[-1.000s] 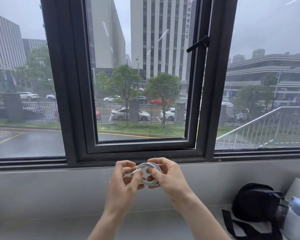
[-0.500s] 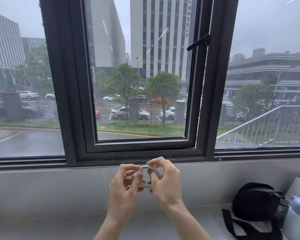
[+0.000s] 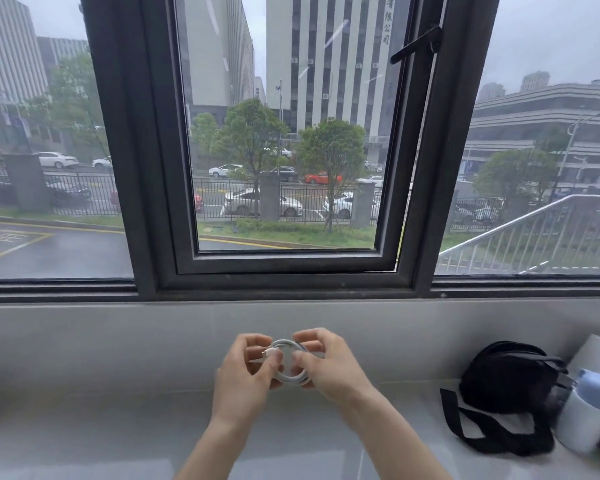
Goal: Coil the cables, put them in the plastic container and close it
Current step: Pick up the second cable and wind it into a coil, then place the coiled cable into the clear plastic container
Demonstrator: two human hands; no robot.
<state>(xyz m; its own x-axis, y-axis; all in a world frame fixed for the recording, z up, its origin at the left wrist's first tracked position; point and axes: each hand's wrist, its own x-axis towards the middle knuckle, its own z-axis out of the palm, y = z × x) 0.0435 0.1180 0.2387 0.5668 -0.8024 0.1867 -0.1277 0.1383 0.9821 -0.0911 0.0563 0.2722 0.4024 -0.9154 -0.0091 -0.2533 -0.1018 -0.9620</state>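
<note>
Cable: we held the coiled white round cable (image 3: pixel 289 375) above the grey window ledge (image 3: pixel 84 427), near its middle.
Left hand (image 3: pixel 246 372): we pinched the coil's connector end.
Right hand (image 3: pixel 329 367): we gripped the coil's right side.
Right edge: black fabric pouch (image 3: pixel 510 379).

We seem to be in an upper-floor room of a city office or institutional building, standing at a pale grey stone window ledge (image 3: pixel 84 427) below a dark metal-framed casement window (image 3: pixel 291 268) with a black lever handle (image 3: pixel 417 44). Through the glass we see tall grey-and-white office blocks, one bearing vertical Chinese signage, a wet road, parked cars behind black iron railings, and street trees. On the ledge to our right lie a black fabric pouch with a strap (image 3: pixel 506 379) and a white bottle with a pale blue cap (image 3: pixel 586 410), personal belongings rather than work equipment.
</note>
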